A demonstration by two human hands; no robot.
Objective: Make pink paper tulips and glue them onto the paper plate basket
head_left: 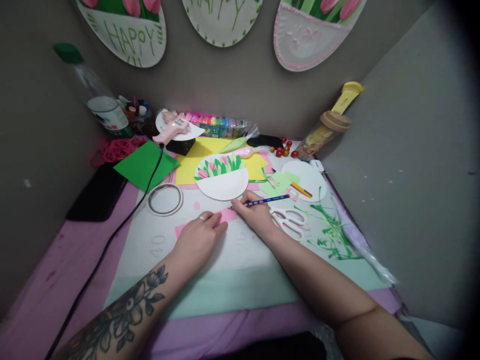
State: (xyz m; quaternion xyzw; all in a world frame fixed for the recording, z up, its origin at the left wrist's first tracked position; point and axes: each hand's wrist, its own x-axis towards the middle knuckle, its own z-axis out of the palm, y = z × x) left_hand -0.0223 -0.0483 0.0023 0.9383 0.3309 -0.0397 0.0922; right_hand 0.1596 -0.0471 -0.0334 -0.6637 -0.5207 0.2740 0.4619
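My right hand [255,214] grips a dark blue pencil [273,199], its tip down at the end of a pink paper strip [227,215]. My left hand [198,234], with a ring on one finger, lies on that strip, fingers flat and pressing it to the table; part of the strip is hidden under them. Just beyond both hands is a cut white paper plate [222,187] with pink paper tulips and green leaves [221,167] along its top. White-handled scissors [294,219] lie beside my right wrist. A small pink paper piece [197,205] rests near my left hand.
Tape roll [165,212], green paper [144,164], and a pink glue gun [173,131] with a trailing black cord [123,227] are left. Green scraps [333,230], a yellow cutter-like tool [301,189] and a white plate [313,187] lie right. A tall bottle [107,112] stands back left.
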